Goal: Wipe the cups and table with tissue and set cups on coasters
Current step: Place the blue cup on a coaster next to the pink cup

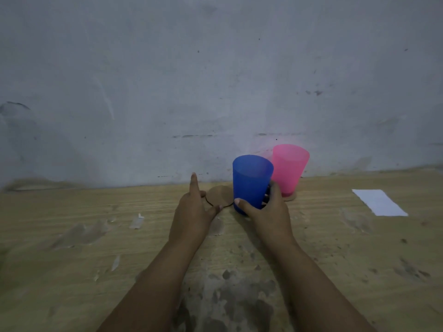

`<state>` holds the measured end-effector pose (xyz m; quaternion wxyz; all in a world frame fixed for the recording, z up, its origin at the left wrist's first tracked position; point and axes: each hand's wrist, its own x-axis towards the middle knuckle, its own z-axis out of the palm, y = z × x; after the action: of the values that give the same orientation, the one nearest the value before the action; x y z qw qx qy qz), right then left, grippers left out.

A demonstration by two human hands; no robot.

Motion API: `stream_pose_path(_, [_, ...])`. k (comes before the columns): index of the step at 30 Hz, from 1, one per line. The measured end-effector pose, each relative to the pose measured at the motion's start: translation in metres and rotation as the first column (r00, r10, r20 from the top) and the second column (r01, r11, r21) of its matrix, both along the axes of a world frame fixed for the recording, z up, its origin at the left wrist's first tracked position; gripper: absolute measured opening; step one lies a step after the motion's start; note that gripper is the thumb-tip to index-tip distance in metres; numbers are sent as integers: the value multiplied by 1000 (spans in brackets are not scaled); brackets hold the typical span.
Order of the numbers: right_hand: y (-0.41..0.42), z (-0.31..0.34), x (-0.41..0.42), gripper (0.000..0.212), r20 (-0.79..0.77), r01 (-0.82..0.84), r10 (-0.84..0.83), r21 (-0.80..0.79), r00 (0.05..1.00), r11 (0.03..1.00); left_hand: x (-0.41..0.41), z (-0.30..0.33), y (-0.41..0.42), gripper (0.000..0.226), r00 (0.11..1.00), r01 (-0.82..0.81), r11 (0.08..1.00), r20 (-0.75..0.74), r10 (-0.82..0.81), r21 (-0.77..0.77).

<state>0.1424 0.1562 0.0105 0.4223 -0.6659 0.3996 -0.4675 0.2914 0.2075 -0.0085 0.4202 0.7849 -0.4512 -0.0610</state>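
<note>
Head view: right hand [266, 209] wrapping curled fingers [265, 200] and thumb around the lower part of the blue cup [251, 180], gripping it firmly, with the fingertips showing dimly through the translucent wall. Blue cup tilting slightly, mouth up, its base hidden behind the palm, so impossible to tell whether resting on the counter [72, 236] or lifted just above it. Left hand [194, 207] lying open, fingers straight, index finger pointing up and away toward the wall [167, 80], thumb stretching out to touch the near edge of a round brown coaster [219, 195]. Coaster lying flat on the counter, just left of the blue cup and partly covered by it. Pink cup [288, 168] standing upright behind and to the right of the blue cup, sitting on a second coaster [291, 197], only a sliver of that coaster showing beneath its base. White tissue [380, 202] lying flat on the counter well apart to the right, near the wall. Wood-grain counter showing pale scuffs at the left and dark blotchy stains near the bottom, between the two forearms. Grey wall rising behind, marked with small dark specks and scratches.
</note>
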Motion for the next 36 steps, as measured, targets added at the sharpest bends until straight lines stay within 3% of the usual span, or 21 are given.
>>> stream_pose_path(10, [-20,14,43,65,34,-109,108,19,994,994,1,0,3,105,1000,11,1000,-18,-12,-26])
stream_pose_path(31, [-16,4,45,78,-77,-194,195,26,978,981,-3,4,9,107,995,-23,999,-99,19,-36])
stream_pose_path(36, [-11,14,17,81,-181,-181,183,28,966,983,-9,10,24,75,996,-58,996,-68,54,-64])
